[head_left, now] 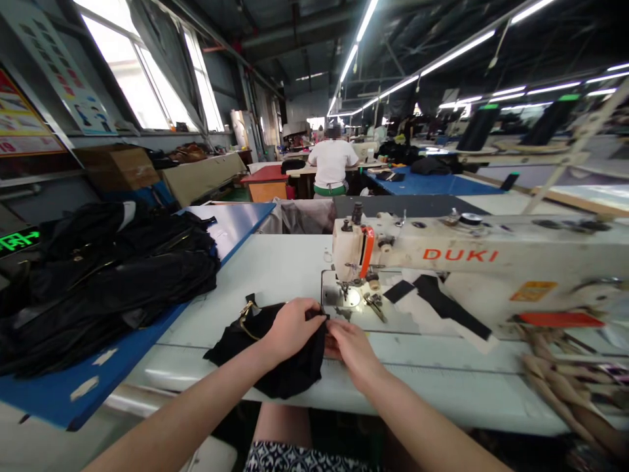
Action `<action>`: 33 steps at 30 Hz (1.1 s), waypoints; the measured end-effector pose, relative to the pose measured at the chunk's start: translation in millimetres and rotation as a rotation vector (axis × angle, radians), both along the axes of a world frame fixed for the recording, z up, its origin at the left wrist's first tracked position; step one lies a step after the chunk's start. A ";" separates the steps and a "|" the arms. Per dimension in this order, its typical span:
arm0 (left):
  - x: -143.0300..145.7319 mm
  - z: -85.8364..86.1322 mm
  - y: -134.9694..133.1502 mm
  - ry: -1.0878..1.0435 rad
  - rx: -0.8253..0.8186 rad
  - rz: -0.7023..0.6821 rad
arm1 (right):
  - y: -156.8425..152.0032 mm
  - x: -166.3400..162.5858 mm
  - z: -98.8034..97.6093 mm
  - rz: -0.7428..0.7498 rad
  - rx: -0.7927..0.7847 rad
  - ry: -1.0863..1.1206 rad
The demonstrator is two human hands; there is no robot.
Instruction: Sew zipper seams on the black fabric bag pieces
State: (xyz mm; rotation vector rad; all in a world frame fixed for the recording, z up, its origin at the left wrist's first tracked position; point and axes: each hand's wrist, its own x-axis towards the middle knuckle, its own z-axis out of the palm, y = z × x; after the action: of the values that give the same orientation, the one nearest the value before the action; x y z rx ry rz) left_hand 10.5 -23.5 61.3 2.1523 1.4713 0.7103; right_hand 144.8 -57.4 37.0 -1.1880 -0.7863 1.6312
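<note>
A black fabric piece (289, 373) with a gold-toned zipper (244, 313) lies on the pale sewing table, left of and in front of the needle. My left hand (295, 328) rests over it, thumb and fingers pinching its right edge. Close beside it, my right hand (350, 347) grips the same edge between thumb and fingers. Both sets of fingertips meet near the front of the metal needle plate (334, 297). The white sewing machine (403, 249) stands just beyond, its lamp lighting the plate. What lies under my palms is hidden.
Small scissors-like metal snips (376, 306) lie right of the needle, near black fabric strips (442, 301) and white scraps. A large pile of black fabric pieces (122, 275) covers the blue table (113, 367) at left. A person in a white top (333, 164) sits further ahead.
</note>
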 end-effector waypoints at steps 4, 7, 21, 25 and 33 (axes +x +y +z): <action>-0.8 1.8 -0.9 -0.050 -0.011 0.023 | 1.3 0.9 -6.1 -0.030 0.060 -0.054; -5.9 -0.9 3.1 -0.180 -0.097 -0.006 | 1.6 0.4 -10.3 -0.054 0.087 -0.069; -24.4 8.6 16.6 -0.206 -0.356 -0.238 | 1.2 2.4 -13.7 -0.037 0.262 -0.238; -26.5 2.6 20.6 -0.298 -0.393 -0.241 | 2.1 3.9 -15.6 -0.004 0.304 -0.298; -24.7 -5.5 18.2 -0.489 -0.472 -0.286 | 4.0 10.6 -14.8 0.050 0.335 -0.400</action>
State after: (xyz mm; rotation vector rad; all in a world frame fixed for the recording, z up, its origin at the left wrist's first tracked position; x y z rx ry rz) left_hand -14.2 -5.3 55.7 1.6311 0.9342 0.6453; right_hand 155.5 -53.4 22.2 -1.2695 -1.2947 1.2476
